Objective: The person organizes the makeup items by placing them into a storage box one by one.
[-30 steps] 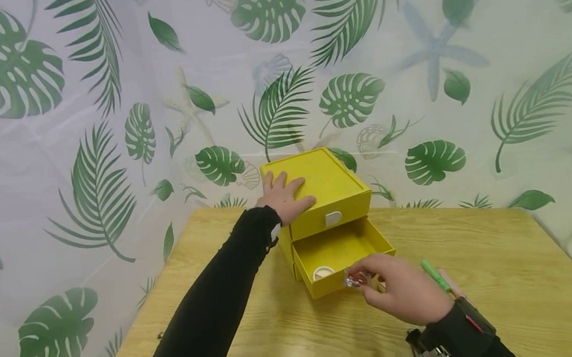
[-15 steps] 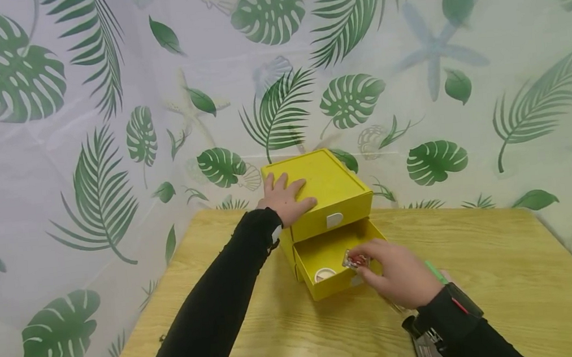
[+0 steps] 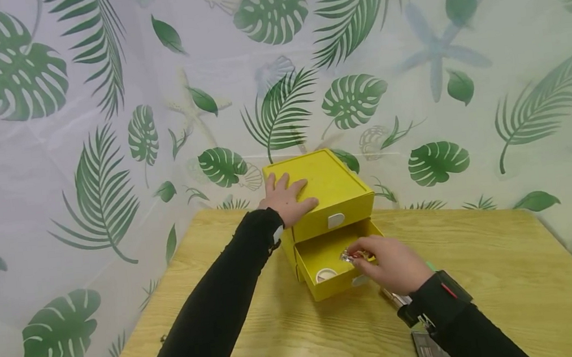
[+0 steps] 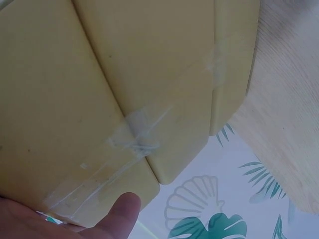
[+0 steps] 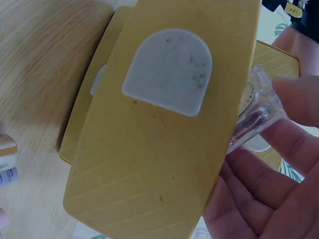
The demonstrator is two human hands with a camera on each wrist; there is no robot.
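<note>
A yellow drawer box [image 3: 334,177] stands on the table with its middle drawer [image 3: 333,288] pulled out. My left hand [image 3: 288,202] rests with spread fingers on the box top, near its left edge. In the left wrist view, one finger [image 4: 119,214] shows beside the taped yellow side. Over the open drawer, my right hand [image 3: 398,265] pinches a small clear plastic case [image 5: 256,112] with something reddish inside. From the right wrist, the case overlaps the drawer front's upper edge, which hides part of it. A round white-rimmed item [image 3: 326,275] lies inside the drawer at the front left.
On the wooden table [image 3: 509,283], a flat dark case [image 3: 431,350] lies under the right forearm. A slim item [image 3: 392,298] and a green-tipped one [image 3: 430,265] are partly hidden by the right hand. A leaf-patterned sheet [image 3: 387,50] hangs behind the table.
My right hand has carried the clear case up and inward from the drawer's front edge to over its inside. My left hand has stayed on the box top.
</note>
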